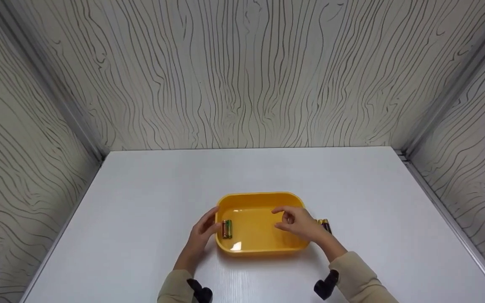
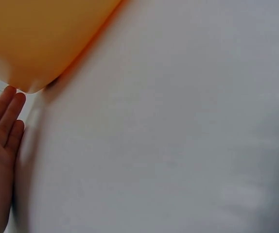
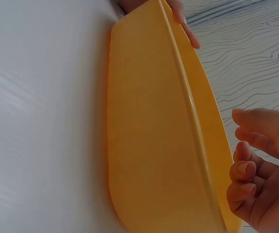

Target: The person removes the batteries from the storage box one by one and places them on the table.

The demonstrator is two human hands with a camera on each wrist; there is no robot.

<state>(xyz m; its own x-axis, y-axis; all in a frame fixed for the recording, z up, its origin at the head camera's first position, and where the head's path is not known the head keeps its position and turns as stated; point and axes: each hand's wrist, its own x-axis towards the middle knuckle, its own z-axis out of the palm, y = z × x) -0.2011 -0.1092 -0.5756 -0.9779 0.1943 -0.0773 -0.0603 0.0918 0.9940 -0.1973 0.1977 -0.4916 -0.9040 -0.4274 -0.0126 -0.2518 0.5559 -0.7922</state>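
Right hand (image 1: 299,223) hovers over the right half of the yellow tray (image 1: 259,198), fingers loosely curled and holding nothing that I can see. Left hand (image 1: 203,229) rests with straight fingers against the tray's left wall. Inside, at the left end, lie two batteries (image 1: 226,229), side by side. More batteries (image 1: 326,225) lie on the white bench (image 1: 141,189), just outside the tray's right wall. Each battery looks small, rigid, smooth and prone to rolling; a pinch across the middle should suit.
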